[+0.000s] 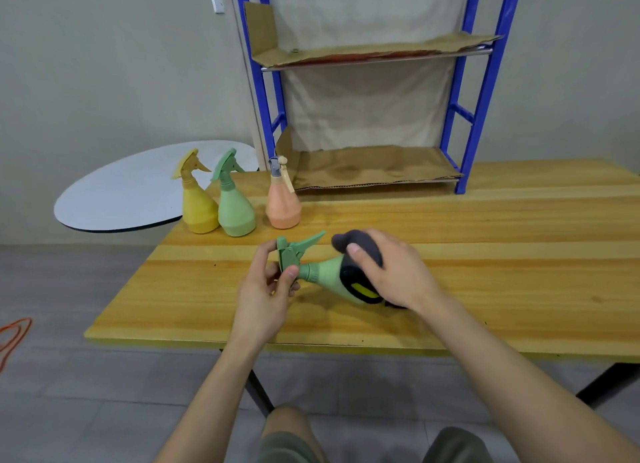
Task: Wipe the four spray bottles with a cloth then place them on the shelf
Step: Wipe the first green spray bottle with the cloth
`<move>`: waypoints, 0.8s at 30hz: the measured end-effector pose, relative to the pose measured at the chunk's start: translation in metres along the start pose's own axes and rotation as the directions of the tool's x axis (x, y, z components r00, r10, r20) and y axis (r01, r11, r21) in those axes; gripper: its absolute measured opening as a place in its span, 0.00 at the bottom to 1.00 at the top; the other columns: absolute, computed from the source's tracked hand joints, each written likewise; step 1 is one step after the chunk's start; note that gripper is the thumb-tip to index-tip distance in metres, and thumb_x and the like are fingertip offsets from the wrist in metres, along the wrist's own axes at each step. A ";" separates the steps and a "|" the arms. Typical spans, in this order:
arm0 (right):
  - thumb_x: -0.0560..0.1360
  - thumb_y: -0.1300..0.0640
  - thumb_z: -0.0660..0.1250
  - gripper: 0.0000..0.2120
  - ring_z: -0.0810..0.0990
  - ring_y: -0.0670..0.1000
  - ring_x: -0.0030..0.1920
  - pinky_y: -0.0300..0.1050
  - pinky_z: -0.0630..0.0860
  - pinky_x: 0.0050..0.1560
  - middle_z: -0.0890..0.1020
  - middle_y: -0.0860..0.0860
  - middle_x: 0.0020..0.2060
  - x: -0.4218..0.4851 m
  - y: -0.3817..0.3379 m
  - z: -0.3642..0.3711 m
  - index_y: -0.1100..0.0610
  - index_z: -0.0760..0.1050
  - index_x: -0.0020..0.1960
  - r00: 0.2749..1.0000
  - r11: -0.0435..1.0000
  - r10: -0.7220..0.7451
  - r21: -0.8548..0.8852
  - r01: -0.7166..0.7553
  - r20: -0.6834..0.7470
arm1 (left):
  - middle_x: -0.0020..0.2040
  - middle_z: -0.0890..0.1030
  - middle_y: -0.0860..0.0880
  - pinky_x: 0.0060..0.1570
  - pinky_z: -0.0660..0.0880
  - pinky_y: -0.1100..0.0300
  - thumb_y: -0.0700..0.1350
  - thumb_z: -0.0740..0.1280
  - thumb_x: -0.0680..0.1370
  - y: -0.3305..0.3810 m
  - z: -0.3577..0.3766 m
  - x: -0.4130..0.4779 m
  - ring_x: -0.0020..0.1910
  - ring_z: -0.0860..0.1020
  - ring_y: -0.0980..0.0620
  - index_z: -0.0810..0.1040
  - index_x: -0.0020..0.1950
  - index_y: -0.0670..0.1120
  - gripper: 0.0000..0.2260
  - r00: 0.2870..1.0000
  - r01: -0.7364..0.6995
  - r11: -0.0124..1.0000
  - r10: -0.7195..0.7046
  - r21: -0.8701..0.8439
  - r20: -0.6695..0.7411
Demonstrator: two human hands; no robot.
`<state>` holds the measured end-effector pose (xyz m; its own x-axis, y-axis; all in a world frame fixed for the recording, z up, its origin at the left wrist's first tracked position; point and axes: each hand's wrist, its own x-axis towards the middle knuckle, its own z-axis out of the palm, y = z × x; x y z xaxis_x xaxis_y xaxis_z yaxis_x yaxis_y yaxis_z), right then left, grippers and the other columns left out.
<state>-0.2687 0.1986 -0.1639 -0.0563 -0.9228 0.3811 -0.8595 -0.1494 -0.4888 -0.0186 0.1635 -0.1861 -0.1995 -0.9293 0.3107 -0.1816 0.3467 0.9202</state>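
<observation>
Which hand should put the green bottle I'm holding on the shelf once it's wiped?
Probably the left hand: it pinches the green bottle by its sprayer, while the right hand is busy pressing the cloth on the body. The shelf stands straight ahead.

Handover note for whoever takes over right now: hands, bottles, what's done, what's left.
Left hand: fingers pinch the spray head of the held green bottle, which is tilted on its side above the table.
Right hand: grips the dark cloth against that bottle's body, mid-wipe.
Yellow bottle, standing green bottle and orange bottle stand upright at the table's far left.
Shelf: no bottles on it.
Done: nothing shelved; I cannot tell whether the three standing bottles have been wiped.
Left: finish this wipe, wipe any others not done, and shelve all four.
</observation>
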 end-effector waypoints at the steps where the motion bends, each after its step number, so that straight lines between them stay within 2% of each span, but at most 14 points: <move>1: 0.86 0.36 0.57 0.21 0.81 0.55 0.57 0.49 0.74 0.53 0.83 0.49 0.59 -0.003 0.000 -0.002 0.48 0.76 0.69 0.998 0.999 0.043 0.018 -0.042 -0.039 | 0.51 0.89 0.53 0.45 0.82 0.61 0.45 0.68 0.86 0.000 0.001 0.000 0.44 0.88 0.52 0.71 0.73 0.57 0.16 1.000 0.004 1.000 -0.004 0.010 -0.007; 2: 0.86 0.37 0.58 0.21 0.81 0.56 0.58 0.50 0.74 0.55 0.83 0.50 0.59 -0.007 -0.004 -0.001 0.48 0.76 0.69 0.998 0.999 0.014 -0.036 -0.016 -0.054 | 0.51 0.89 0.54 0.45 0.82 0.62 0.45 0.68 0.86 0.001 0.002 0.000 0.44 0.88 0.53 0.71 0.73 0.56 0.16 1.000 -0.002 1.000 0.002 0.025 -0.006; 5: 0.84 0.36 0.59 0.24 0.79 0.56 0.63 0.55 0.72 0.69 0.81 0.51 0.63 -0.008 -0.026 0.018 0.49 0.75 0.71 0.959 0.911 -0.282 -0.308 0.273 0.016 | 0.51 0.89 0.54 0.45 0.82 0.64 0.44 0.68 0.86 0.005 0.008 0.002 0.43 0.87 0.53 0.71 0.72 0.57 0.16 0.999 -0.041 0.999 0.041 0.027 0.012; 7: 0.84 0.35 0.59 0.25 0.78 0.54 0.63 0.55 0.71 0.70 0.81 0.49 0.63 -0.008 -0.034 0.022 0.50 0.75 0.72 0.938 0.884 -0.345 -0.325 0.336 0.031 | 0.50 0.89 0.53 0.44 0.83 0.61 0.44 0.68 0.86 0.006 0.008 0.002 0.42 0.87 0.53 0.72 0.71 0.57 0.16 1.000 -0.031 1.000 0.031 0.005 0.003; 10: 0.86 0.39 0.59 0.22 0.78 0.52 0.66 0.52 0.71 0.70 0.80 0.48 0.65 -0.015 -0.011 0.013 0.50 0.75 0.73 0.967 0.958 -0.253 -0.149 0.246 -0.027 | 0.50 0.90 0.51 0.45 0.84 0.57 0.44 0.68 0.86 0.001 0.004 -0.001 0.43 0.88 0.50 0.72 0.70 0.56 0.15 1.000 0.023 0.999 -0.023 -0.032 -0.006; 12: 0.87 0.40 0.58 0.19 0.80 0.51 0.60 0.48 0.75 0.61 0.80 0.48 0.61 -0.028 0.015 0.006 0.50 0.75 0.70 0.996 0.999 -0.047 0.008 0.047 -0.082 | 0.49 0.90 0.50 0.45 0.84 0.55 0.44 0.68 0.86 -0.002 0.000 -0.003 0.43 0.88 0.50 0.71 0.72 0.54 0.16 0.998 0.046 0.999 -0.046 -0.024 -0.032; 14: 0.86 0.38 0.57 0.19 0.82 0.53 0.53 0.47 0.74 0.50 0.81 0.47 0.55 -0.037 0.035 0.000 0.49 0.74 0.67 0.982 0.986 0.155 0.070 -0.148 -0.108 | 0.49 0.90 0.50 0.44 0.84 0.57 0.44 0.68 0.86 -0.002 -0.002 -0.001 0.42 0.87 0.51 0.70 0.75 0.53 0.18 0.996 0.054 0.998 -0.053 0.022 -0.066; 16: 0.86 0.39 0.58 0.20 0.82 0.54 0.57 0.47 0.74 0.52 0.83 0.48 0.59 -0.039 0.038 -0.002 0.50 0.74 0.70 0.962 0.981 0.193 0.073 -0.182 -0.196 | 0.48 0.90 0.50 0.41 0.82 0.61 0.45 0.68 0.86 0.001 0.000 0.002 0.41 0.87 0.53 0.70 0.75 0.52 0.18 0.995 0.065 0.996 -0.061 0.058 -0.076; 18: 0.87 0.41 0.60 0.21 0.79 0.53 0.67 0.50 0.74 0.67 0.81 0.50 0.69 -0.033 0.020 0.001 0.51 0.73 0.75 0.971 0.997 0.059 0.058 -0.047 -0.232 | 0.46 0.90 0.51 0.39 0.82 0.62 0.45 0.69 0.86 0.008 0.005 0.003 0.39 0.87 0.53 0.71 0.74 0.52 0.17 0.995 0.071 0.996 -0.067 0.052 -0.078; 20: 0.86 0.39 0.60 0.26 0.72 0.53 0.77 0.55 0.66 0.79 0.75 0.51 0.78 -0.024 -0.006 0.009 0.49 0.70 0.80 0.975 0.978 -0.193 -0.098 0.182 -0.114 | 0.45 0.89 0.51 0.38 0.82 0.59 0.44 0.70 0.86 0.014 0.011 0.004 0.38 0.87 0.52 0.72 0.73 0.51 0.17 0.995 0.073 0.997 -0.071 0.039 -0.070; 22: 0.84 0.35 0.60 0.30 0.70 0.54 0.78 0.57 0.60 0.82 0.73 0.52 0.78 -0.018 -0.020 0.022 0.47 0.68 0.82 0.949 0.918 -0.316 -0.258 0.303 -0.010 | 0.44 0.90 0.50 0.38 0.84 0.56 0.44 0.70 0.85 0.017 0.013 0.005 0.38 0.87 0.50 0.71 0.75 0.50 0.19 0.993 0.097 0.995 -0.095 0.023 -0.071; 24: 0.83 0.34 0.60 0.30 0.72 0.54 0.74 0.56 0.61 0.80 0.75 0.50 0.74 -0.013 -0.019 0.023 0.47 0.69 0.81 0.946 0.908 -0.323 -0.284 0.307 -0.011 | 0.43 0.89 0.47 0.42 0.85 0.53 0.44 0.70 0.85 0.020 0.010 0.004 0.38 0.87 0.48 0.66 0.80 0.54 0.26 0.994 0.091 0.996 -0.092 -0.006 -0.056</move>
<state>-0.2401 0.2054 -0.1780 0.2191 -0.8209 0.5274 -0.9423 -0.3182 -0.1037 -0.0326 0.1678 -0.1690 -0.1276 -0.9629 0.2379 -0.1933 0.2594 0.9462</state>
